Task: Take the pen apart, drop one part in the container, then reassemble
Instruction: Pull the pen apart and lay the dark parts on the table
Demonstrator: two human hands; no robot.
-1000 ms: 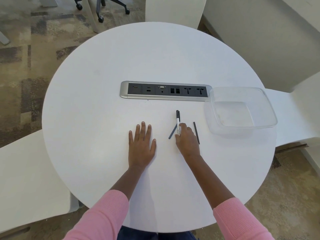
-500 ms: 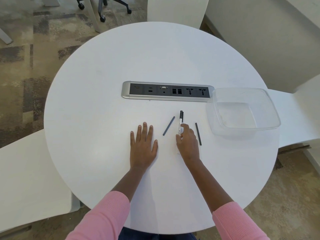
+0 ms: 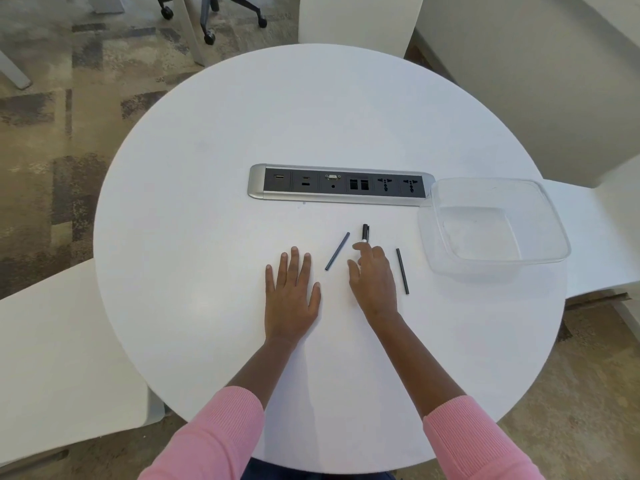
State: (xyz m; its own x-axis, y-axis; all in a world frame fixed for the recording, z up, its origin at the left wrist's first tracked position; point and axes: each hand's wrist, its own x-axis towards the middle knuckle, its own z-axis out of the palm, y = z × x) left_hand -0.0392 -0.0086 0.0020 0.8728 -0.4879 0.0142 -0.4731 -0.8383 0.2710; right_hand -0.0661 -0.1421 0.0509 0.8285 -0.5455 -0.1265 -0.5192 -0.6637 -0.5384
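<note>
My left hand [image 3: 291, 299] lies flat on the white table [image 3: 207, 237], fingers apart and holding nothing. To its right, my right hand [image 3: 375, 282] rests palm down over the pen body [image 3: 365, 233]. Only the pen's black end and a bit of white barrel stick out past the index fingertip. The thumb is spread away from the fingers. A short dark grey tube [image 3: 337, 251] lies slanted between my two hands. A thin black rod [image 3: 402, 270] lies just right of my right hand. The clear plastic container [image 3: 540, 216] stands empty at the right.
A silver and black socket strip [image 3: 341, 185] is set into the table behind the parts, and the container's corner touches its right end. White seats stand to the left, right and far side. An office chair's wheels [image 3: 207, 38] are on the carpet beyond.
The grey tube, which lay against the pen a second ago, now lies apart to the left. My right thumb has spread away from the pen. My left hand has stayed flat.
</note>
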